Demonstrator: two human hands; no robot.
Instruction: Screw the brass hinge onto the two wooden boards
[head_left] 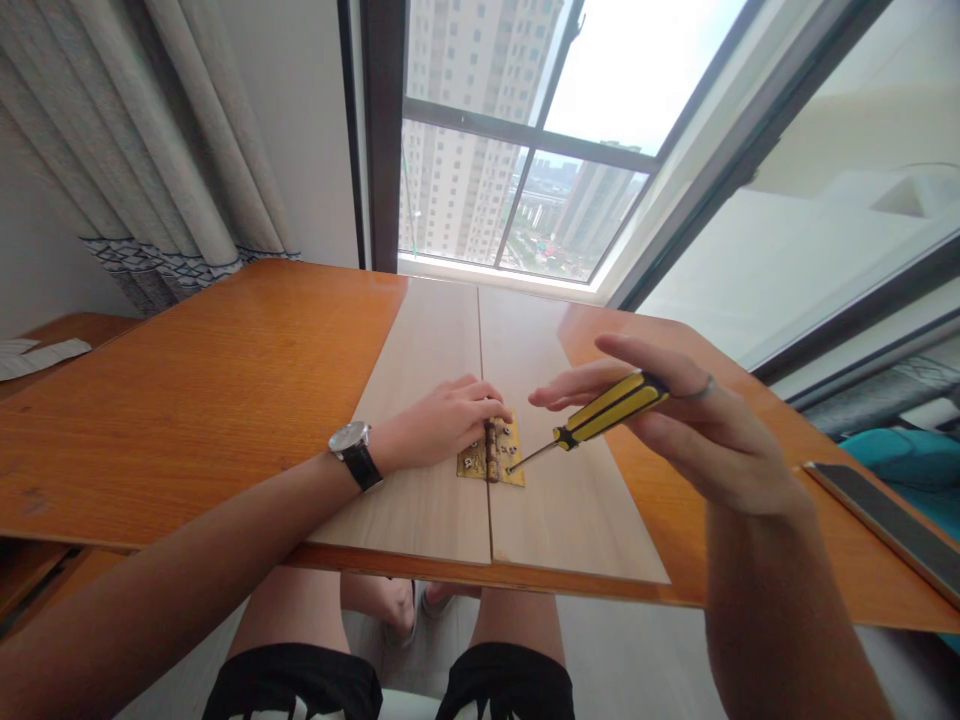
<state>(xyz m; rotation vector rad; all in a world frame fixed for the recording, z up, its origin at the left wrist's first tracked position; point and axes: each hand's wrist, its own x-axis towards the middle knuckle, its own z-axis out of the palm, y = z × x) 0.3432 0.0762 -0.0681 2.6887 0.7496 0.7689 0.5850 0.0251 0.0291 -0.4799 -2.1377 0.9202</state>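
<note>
Two pale wooden boards, a left one (409, 515) and a right one (562, 525), lie side by side on the table. A brass-coloured hinge (493, 462) spans the seam between them, with several screws in its leaves. My left hand (446, 425) rests across the left board, its fingers bent over the far part of the hinge and pressing on it. A yellow and black screwdriver (611, 410) slants down to a screw at the near end of the right leaf. Its handle end sits against the palm and thumb of my right hand (716, 440), whose other fingers are stretched out.
The orange-brown wooden table (247, 400) ends just in front of my legs. Beyond it are a window (525, 130) and a grey curtain (150, 130). A dark flat bar (885, 525) lies at the right edge, near a teal item (907, 465).
</note>
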